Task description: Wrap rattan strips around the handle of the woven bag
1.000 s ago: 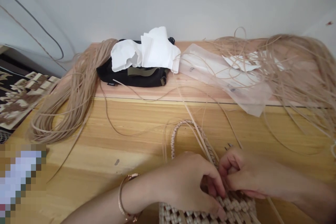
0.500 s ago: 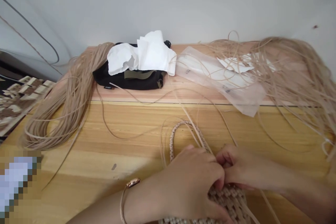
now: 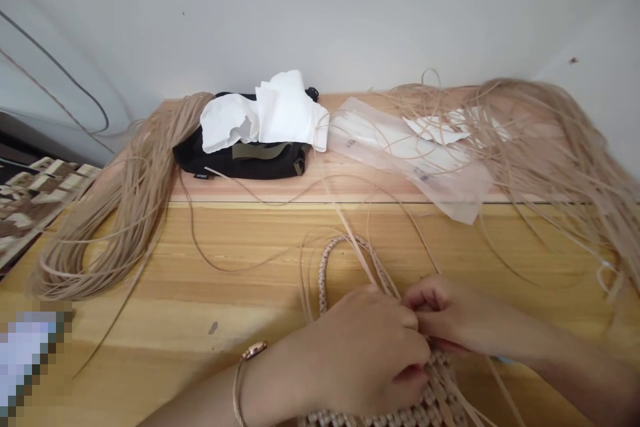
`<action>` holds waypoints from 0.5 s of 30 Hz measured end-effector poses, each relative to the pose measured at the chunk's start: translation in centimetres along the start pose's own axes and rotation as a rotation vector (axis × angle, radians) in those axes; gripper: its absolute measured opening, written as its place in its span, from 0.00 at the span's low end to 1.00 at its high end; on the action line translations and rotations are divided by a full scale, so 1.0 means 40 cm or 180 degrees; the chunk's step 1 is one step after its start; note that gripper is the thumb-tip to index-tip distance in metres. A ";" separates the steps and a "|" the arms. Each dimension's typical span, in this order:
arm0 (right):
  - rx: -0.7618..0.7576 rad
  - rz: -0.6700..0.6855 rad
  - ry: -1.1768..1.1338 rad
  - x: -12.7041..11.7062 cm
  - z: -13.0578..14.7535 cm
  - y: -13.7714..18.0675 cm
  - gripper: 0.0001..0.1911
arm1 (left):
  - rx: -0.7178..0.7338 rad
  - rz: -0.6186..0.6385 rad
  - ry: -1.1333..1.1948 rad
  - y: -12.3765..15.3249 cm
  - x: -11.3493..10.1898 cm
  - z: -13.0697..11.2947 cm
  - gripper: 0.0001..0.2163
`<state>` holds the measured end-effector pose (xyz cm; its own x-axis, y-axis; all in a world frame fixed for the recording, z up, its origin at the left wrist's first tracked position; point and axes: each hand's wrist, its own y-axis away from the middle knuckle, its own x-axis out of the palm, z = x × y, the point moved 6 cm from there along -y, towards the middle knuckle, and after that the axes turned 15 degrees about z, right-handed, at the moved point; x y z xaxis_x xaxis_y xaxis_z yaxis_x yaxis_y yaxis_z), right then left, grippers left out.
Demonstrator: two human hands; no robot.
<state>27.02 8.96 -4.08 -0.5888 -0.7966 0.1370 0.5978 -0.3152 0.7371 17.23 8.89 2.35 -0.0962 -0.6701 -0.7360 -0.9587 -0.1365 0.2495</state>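
Observation:
A woven basket of pale beige strips lies at the near edge of the wooden table, its braided handle arching away from me. My left hand, with a rose-gold bracelet at the wrist, presses down on the basket's top edge with its fingers curled. My right hand meets it from the right, fingertips pinched on the thin strips where they run into the weave. What the fingers do underneath is hidden.
A coil of beige strips lies at the left, a loose tangle of strips at the right. On the raised back board sit a black pouch with white tissue and a clear plastic bag. A patterned mat lies off the left edge.
My left hand has slid right and over the basket's top, closing against my right hand. The view has tilted up a little, so the basket shows less.

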 end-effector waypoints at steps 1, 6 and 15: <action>0.0019 -0.0208 0.0120 -0.011 -0.003 0.012 0.10 | 0.0016 -0.0007 0.0128 0.001 -0.001 0.005 0.10; 0.0044 -0.0280 0.0349 -0.013 -0.040 0.074 0.18 | 0.0206 -0.0244 0.1386 0.022 -0.033 0.033 0.06; -0.0082 0.0048 -0.0056 0.039 -0.071 0.091 0.20 | 0.0679 -0.1658 0.2854 0.095 -0.204 0.060 0.05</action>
<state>29.81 5.11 -3.07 -0.5891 -0.7921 0.1598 0.6203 -0.3165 0.7177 13.73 15.59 7.77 0.4896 -0.8712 0.0354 -0.8603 -0.4893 -0.1430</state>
